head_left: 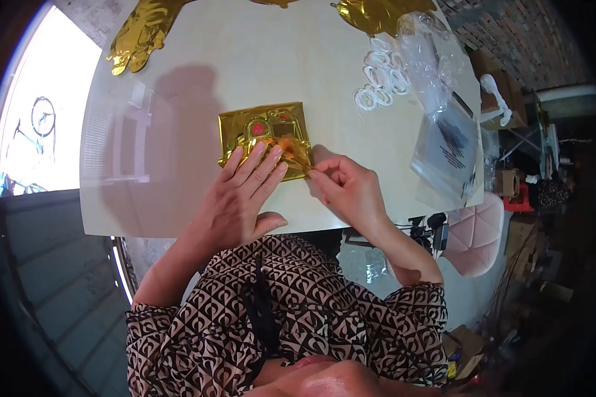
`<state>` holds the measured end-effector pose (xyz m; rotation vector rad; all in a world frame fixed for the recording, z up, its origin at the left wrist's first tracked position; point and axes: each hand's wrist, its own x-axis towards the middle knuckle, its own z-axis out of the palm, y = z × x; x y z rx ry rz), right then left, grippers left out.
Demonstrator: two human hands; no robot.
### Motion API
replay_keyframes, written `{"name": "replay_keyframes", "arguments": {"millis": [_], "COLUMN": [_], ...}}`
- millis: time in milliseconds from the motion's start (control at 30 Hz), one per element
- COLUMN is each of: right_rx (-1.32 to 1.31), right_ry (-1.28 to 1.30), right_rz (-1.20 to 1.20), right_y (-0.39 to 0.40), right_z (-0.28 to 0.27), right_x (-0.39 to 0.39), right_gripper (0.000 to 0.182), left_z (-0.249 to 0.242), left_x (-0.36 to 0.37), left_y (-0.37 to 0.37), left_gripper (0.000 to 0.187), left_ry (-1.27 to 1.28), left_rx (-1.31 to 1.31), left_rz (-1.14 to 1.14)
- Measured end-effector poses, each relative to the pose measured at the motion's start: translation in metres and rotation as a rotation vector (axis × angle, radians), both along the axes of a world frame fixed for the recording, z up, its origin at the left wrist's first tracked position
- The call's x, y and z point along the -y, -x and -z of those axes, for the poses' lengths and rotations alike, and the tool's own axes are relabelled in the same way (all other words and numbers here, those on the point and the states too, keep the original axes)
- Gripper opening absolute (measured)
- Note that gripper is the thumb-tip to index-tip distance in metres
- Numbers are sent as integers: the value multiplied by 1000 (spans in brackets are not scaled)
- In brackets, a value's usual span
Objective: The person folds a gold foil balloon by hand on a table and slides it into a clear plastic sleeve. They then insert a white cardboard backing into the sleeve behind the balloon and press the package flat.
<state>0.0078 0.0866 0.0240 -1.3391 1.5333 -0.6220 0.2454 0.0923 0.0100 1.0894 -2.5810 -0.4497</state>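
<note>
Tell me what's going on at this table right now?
A person in a patterned top is working on a flat, shiny gold foil piece with red marks lying on a pale tabletop. The left hand lies flat, pressing its lower edge, while the right hand pinches something small and orange at its lower right corner. Farther off lie white rings, clear plastic bags and more crumpled gold foil shapes.

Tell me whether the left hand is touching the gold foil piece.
Touching. The head view shows the left hand lying flat with its fingers pressed on the gold foil piece.
</note>
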Motion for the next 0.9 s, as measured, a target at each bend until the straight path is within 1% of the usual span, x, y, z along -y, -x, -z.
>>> {"name": "replay_keyframes", "arguments": {"millis": [67, 133, 267, 433, 567, 633, 667, 733, 900], "right_rx": [34, 71, 106, 201, 152, 145, 145, 67, 17], "right_ry": [-10, -168, -196, -381, -397, -286, -287, -172, -174], "right_rz": [4, 26, 45, -4, -52, -51, -50, 51, -13], "right_y": [-2, -4, -1, 7, 8, 5, 3, -1, 2], "right_z": [-4, -12, -9, -21, -20, -12, -12, -13, -11], "right_x": [3, 6, 8, 24, 31, 30, 28, 24, 11], "right_gripper": [17, 19, 21, 20, 20, 20, 20, 19, 21], "left_z": [0, 0, 1, 3, 4, 5, 5, 4, 4], "left_x": [-1, -2, -3, -5, -5, -5, -5, -5, -4], "left_y": [0, 0, -1, 0, 0, 0, 0, 1, 1], "left_gripper": [85, 86, 87, 89, 89, 89, 89, 89, 88], "left_ry": [1, 4, 6, -6, -11, 0, -1, -7, -1], "left_rx": [5, 9, 3, 11, 28, 33, 34, 43, 23], "left_rz": [-3, -7, -3, -20, -15, -21, -20, -25, -25]}}
